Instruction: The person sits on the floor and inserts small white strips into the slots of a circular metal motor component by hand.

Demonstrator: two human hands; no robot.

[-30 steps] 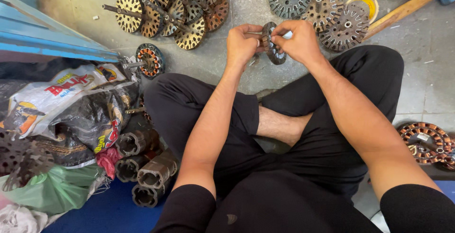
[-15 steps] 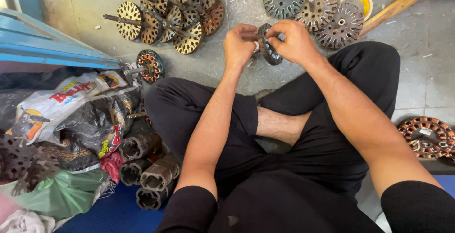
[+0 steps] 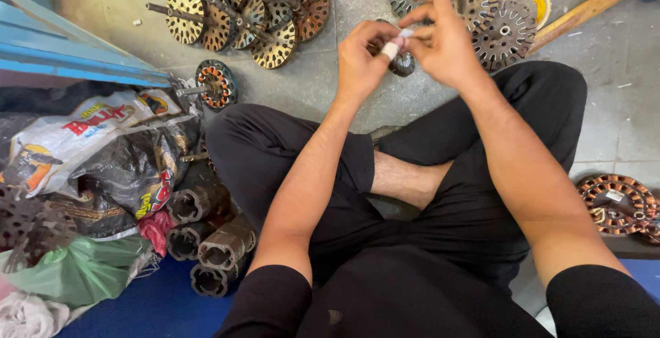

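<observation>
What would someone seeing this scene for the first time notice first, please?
Both hands, left hand and right hand, meet at the top centre over a small dark round part, with a white piece pinched between the fingers. Beyond them on the concrete floor lies a heap of perforated metal discs on shafts. A copper-wound stator sits at the right edge.

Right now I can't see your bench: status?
Left hand and right hand pinch small dark round motor part together. White tape on one fingertip. Nothing obstructing.
</observation>
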